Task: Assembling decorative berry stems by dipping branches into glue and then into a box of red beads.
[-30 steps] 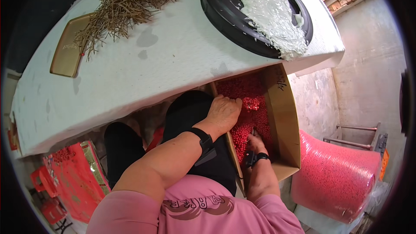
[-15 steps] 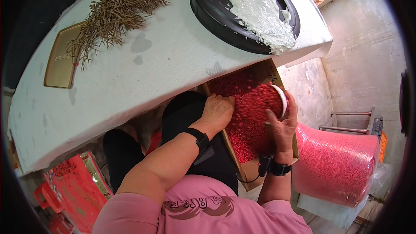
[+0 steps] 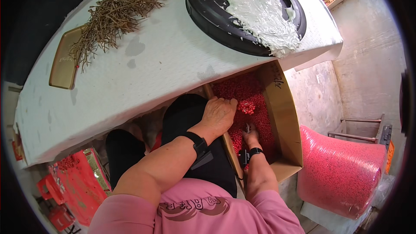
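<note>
My left hand [image 3: 219, 115] is closed at the near left edge of a cardboard box [image 3: 284, 112]. Just beyond its fingertips sits a round cluster of red beads [image 3: 246, 107], brighter than the loose red beads [image 3: 236, 87] around it; any stem inside the fist is hidden. Lower in the box my right hand [image 3: 250, 136] reaches down among the beads. A small bit of the white bowl's rim [image 3: 248, 128] shows at its fingers, while the rest of the bowl is out of sight. Both wrists wear black bands.
Above the box, the white-covered table [image 3: 169, 56] carries a black round lid [image 3: 208, 21] with white paste [image 3: 260, 13], a heap of brown twigs [image 3: 121, 8] and a gold tray [image 3: 65, 63]. A large clear bag of red beads [image 3: 342, 173] stands right; red packaging [image 3: 80, 186] lies lower left.
My right hand has dropped from the box's right side into the beads with the bowl. Beads were tumbling from the bowl over the cluster; now the cluster shows plainly. My left hand has barely moved.
</note>
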`<state>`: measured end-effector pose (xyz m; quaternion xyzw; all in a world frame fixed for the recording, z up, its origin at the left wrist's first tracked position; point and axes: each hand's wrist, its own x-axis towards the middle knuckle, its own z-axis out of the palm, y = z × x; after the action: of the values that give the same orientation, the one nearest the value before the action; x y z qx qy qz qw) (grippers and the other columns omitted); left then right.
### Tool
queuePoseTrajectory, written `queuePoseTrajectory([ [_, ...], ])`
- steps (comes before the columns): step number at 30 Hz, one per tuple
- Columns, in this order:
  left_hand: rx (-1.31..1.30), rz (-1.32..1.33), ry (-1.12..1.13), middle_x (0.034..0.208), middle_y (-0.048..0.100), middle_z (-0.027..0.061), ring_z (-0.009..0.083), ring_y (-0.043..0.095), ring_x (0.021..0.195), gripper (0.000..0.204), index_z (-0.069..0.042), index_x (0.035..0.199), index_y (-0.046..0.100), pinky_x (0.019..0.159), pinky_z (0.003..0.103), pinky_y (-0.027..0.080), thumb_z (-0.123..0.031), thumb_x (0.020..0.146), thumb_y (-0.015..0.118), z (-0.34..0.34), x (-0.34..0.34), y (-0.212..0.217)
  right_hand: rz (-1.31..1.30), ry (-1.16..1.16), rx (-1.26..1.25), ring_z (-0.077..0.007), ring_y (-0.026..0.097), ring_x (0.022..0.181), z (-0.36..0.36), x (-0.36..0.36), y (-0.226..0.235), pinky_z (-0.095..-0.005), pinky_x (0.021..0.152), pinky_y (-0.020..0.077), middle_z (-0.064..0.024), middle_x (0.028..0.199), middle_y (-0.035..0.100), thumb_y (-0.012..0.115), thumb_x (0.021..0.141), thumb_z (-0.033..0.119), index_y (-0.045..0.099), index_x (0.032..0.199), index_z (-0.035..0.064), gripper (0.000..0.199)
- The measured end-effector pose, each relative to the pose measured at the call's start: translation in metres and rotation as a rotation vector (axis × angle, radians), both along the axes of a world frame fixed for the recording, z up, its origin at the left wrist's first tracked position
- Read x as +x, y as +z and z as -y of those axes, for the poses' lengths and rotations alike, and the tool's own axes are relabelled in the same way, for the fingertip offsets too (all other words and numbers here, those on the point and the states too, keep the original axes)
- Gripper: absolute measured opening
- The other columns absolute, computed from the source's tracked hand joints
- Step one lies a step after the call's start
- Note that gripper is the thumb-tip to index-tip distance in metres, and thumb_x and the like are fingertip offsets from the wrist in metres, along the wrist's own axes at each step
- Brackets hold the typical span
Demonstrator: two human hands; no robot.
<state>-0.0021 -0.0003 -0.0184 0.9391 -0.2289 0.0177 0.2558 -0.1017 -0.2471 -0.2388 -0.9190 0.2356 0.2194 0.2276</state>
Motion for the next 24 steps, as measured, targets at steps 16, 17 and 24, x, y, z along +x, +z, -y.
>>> queuePoseTrajectory([
  [16,-0.036,0.065,0.010,0.065,0.060,0.0129,0.0299,0.060,0.065,0.010,-0.006,0.077,0.055,0.068,0.041,0.047,-0.014,0.084,0.058,-0.004,-0.002,-0.001,0.681,-0.315,1.079,-0.0225,0.053,0.117,-0.009,0.037,0.246,-0.0365,0.100,0.0466,-0.0101,0.133,0.050,0.065,0.084,0.004,0.039,0.140,0.0071,0.062],
  [17,-0.029,0.052,0.005,0.066,0.060,0.0129,0.0291,0.061,0.067,0.007,-0.006,0.077,0.055,0.069,0.040,0.047,-0.011,0.081,0.057,-0.004,-0.003,0.001,0.681,-0.317,1.077,-0.0225,0.053,0.117,-0.020,0.042,0.255,-0.0365,0.100,0.0466,-0.0101,0.133,0.050,0.065,0.084,0.004,0.039,0.140,0.0071,0.062],
  [24,-0.038,0.084,0.026,0.064,0.059,0.0129,0.0303,0.060,0.064,0.010,-0.006,0.076,0.054,0.066,0.041,0.047,-0.012,0.083,0.058,-0.005,-0.001,-0.003,0.886,0.054,0.057,-0.0277,0.055,0.111,-0.057,0.064,0.244,-0.0358,0.093,0.0471,-0.0146,0.125,0.053,0.079,0.072,0.008,0.044,0.134,0.0074,0.071],
])
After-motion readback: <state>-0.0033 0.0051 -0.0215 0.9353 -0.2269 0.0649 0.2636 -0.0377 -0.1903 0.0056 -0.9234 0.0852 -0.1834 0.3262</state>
